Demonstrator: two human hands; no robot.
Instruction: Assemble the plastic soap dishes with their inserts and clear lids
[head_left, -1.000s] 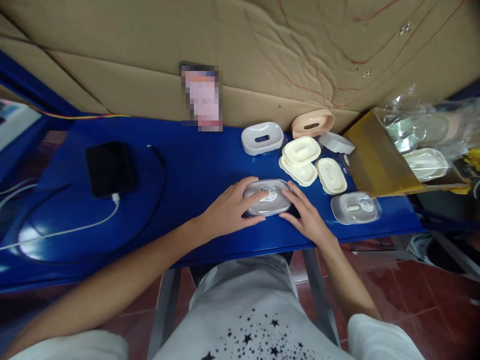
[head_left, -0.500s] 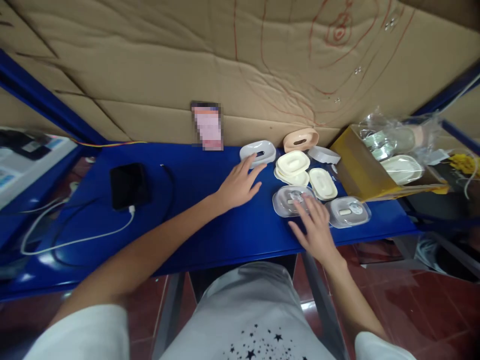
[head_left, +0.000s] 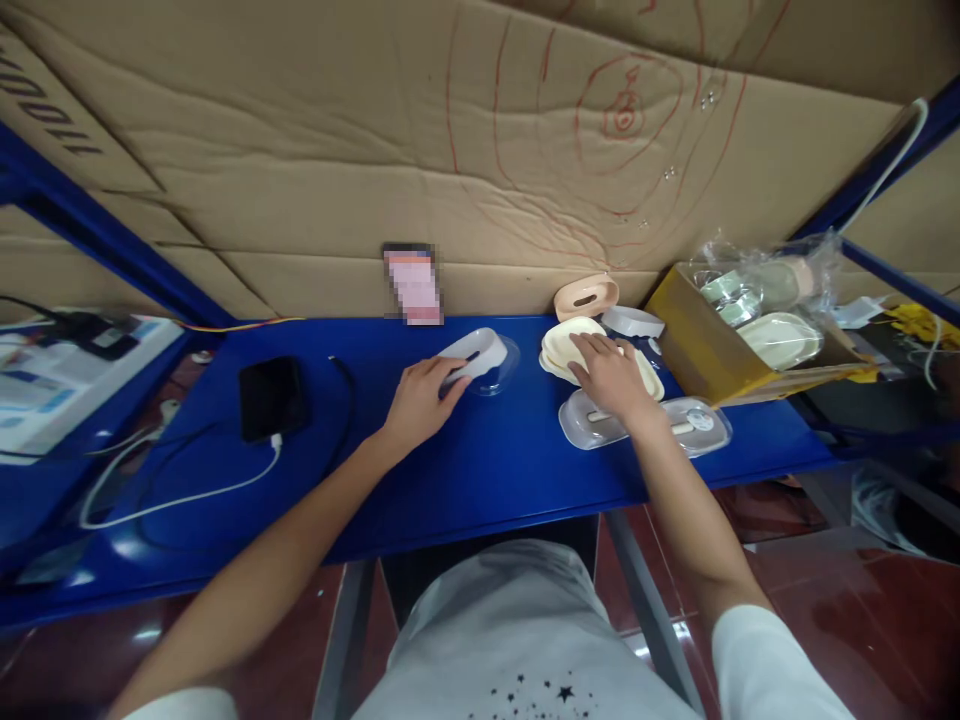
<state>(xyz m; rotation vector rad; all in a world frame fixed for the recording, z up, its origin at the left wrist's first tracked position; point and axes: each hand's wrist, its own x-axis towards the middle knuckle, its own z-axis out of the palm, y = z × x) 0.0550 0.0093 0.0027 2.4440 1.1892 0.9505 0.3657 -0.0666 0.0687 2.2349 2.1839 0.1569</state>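
Note:
My left hand (head_left: 421, 403) grips the left end of a white oval tray with a slot (head_left: 486, 350), which is tilted. Just right of and under that tray lies a clear plastic shell (head_left: 504, 372). Over the cream oval lids (head_left: 564, 340) is my right hand (head_left: 609, 375), fingers bent onto the upper lid; whether it grips the lid is hard to tell. Nearer the front edge sit two clear-covered grey cases (head_left: 581, 425) (head_left: 705, 428). A peach slotted tray (head_left: 592, 297) leans at the back beside a white ring-shaped part (head_left: 634, 322).
An open cardboard box (head_left: 694, 340) with plastic-wrapped parts stands at the right. On the left of the blue table (head_left: 420, 490) are a black device (head_left: 270, 398) and its white cable (head_left: 187, 496). A phone (head_left: 414, 285) leans on the cardboard wall (head_left: 315, 200).
My left hand has taken hold of the white tray and moved it left, leaving the clear shell beside it. My right hand has moved from the clear-covered case up to the cream lids.

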